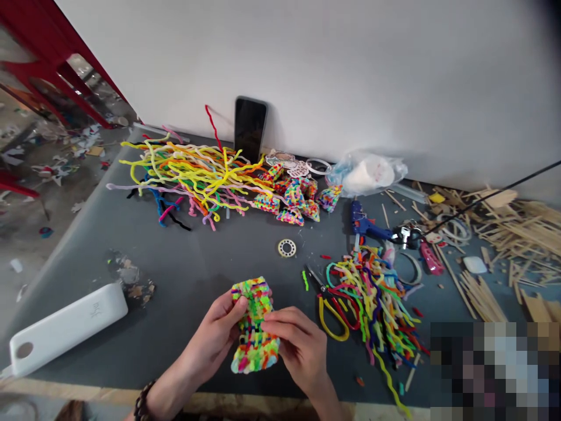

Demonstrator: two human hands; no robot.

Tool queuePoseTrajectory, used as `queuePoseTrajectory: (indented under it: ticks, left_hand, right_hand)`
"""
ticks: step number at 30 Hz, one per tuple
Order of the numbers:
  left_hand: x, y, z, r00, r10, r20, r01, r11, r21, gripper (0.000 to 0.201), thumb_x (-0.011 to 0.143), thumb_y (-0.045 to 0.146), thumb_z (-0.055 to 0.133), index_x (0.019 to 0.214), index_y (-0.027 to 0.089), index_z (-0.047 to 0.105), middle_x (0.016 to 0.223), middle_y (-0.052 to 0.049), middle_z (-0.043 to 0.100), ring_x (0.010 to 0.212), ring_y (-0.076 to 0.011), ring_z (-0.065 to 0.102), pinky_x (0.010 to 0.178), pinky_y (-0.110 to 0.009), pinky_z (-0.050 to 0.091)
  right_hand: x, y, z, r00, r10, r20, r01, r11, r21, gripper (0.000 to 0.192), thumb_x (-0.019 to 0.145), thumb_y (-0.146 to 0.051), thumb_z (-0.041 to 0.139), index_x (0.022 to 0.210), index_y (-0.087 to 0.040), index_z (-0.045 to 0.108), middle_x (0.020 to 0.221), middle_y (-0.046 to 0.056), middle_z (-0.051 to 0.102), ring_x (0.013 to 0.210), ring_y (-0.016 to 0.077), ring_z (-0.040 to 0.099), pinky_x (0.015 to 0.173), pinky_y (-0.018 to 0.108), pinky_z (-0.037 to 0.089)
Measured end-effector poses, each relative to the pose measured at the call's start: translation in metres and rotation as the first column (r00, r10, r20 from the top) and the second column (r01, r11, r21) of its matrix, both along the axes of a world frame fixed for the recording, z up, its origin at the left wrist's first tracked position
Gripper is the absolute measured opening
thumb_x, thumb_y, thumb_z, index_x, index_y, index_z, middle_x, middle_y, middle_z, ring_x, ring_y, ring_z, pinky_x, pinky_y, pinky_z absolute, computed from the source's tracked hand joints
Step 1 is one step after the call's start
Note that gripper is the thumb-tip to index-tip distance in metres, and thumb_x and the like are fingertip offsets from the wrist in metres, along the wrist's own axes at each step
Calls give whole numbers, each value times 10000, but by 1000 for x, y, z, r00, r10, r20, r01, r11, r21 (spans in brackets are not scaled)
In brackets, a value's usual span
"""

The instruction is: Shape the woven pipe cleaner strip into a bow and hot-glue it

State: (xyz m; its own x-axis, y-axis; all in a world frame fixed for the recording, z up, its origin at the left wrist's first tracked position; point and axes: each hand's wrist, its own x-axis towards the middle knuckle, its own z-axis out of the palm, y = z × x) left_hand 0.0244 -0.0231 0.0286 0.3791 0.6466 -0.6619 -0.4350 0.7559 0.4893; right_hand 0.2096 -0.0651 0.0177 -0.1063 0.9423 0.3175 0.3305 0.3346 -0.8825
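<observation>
Mid-weave: left hand (218, 333) and right hand (294, 345) both pinching woven mat (254, 327); next, probably tucking loose ends, needing a firm grip.

Grey table (193, 275): power bank (65, 327) near left, pipe cleaners (193, 172) far left, phone (249, 128) at wall, glue gun (366, 225) & sticks (512, 228) right, ring (286, 248) mid.

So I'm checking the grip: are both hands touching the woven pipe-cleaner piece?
Touching. The head view shows the left hand pinching the woven pipe-cleaner piece at its left edge, and the right hand with its fingers laid over the right side.
</observation>
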Motion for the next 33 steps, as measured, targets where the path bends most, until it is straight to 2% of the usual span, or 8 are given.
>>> queuePoseTrajectory:
  ticks: [4, 7, 10, 14, 18, 27, 30, 33]
  left_hand:
    - [2, -3, 0, 1000, -19, -12, 20, 998, 60, 398, 907, 434, 779, 1202, 170, 735, 1109, -105, 779, 1019, -236, 735, 882, -305, 585]
    - [3, -8, -6, 999, 29, -29, -26, 995, 98, 437, 855, 457, 829, 1185, 185, 746, 1107, -95, 787, 1039, -252, 733, 888, -309, 587]
    - [3, -14, -10, 995, 97, -35, -94, 993, 72, 529, 805, 522, 855, 1204, 193, 742, 1126, -108, 787, 1072, -282, 731, 916, -341, 589]
    - [1, -18, -5, 994, 107, 1, -106, 988, 114, 648, 884, 680, 689, 1287, 173, 700, 1263, -162, 737, 1186, -327, 685, 1023, -419, 554]
    - [3, -19, 2, 996, -37, -82, 60, 954, 293, 664, 792, 449, 883, 1360, 208, 639, 1343, -135, 700, 1211, -309, 667, 1066, -380, 522]
    - [9, -22, 5, 925, -30, -380, 187, 903, 386, 418, 967, 432, 682, 1310, 192, 681, 1231, -102, 740, 1059, -266, 673, 1006, -341, 518]
    - [4, -21, 3, 905, -73, -419, 263, 871, 415, 398, 988, 419, 653, 1315, 195, 689, 1142, -88, 754, 977, -253, 658, 999, -344, 506]
    - [2, -19, 2, 902, -86, -423, 285, 856, 432, 372, 998, 418, 637, 1290, 196, 703, 1153, -91, 747, 958, -243, 651, 973, -333, 509]
  right_hand:
    - [-4, -3, 6, 992, -97, -85, 81, 981, -178, 162, 953, -261, 717, 1102, -283, 776, 910, 32, 770, 800, 182, 719, 729, 296, 583]
    - [-12, -5, 8, 963, -262, -66, 223, 910, -349, 51, 925, -289, 745, 932, -243, 767, 788, 18, 722, 700, 170, 674, 660, 274, 545]
    - [-19, -4, 7, 937, -350, -15, 318, 869, -379, 120, 927, -334, 733, 890, -221, 747, 764, 22, 709, 688, 172, 658, 649, 268, 527]
    - [-26, -1, 6, 893, -450, 32, 424, 813, -399, 191, 945, -384, 700, 881, -208, 737, 757, 26, 720, 674, 170, 657, 640, 255, 525]
    - [-28, 2, 10, 887, -454, 86, 447, 797, -407, 214, 951, -405, 691, 869, -211, 728, 747, 14, 722, 656, 158, 649, 634, 241, 518]
    - [-26, 4, 10, 904, -414, 108, 416, 791, -448, 247, 939, -428, 706, 818, -214, 706, 705, 0, 689, 634, 151, 615, 617, 246, 493]
    - [-25, 4, 9, 885, -455, 103, 450, 777, -440, 226, 913, -426, 737, 989, -215, 722, 834, 27, 722, 717, 173, 656, 657, 267, 529]
    - [-23, 7, 12, 896, -438, 75, 424, 792, -440, 363, 913, -417, 739, 1219, -227, 695, 1037, 76, 733, 887, 210, 702, 743, 295, 578]
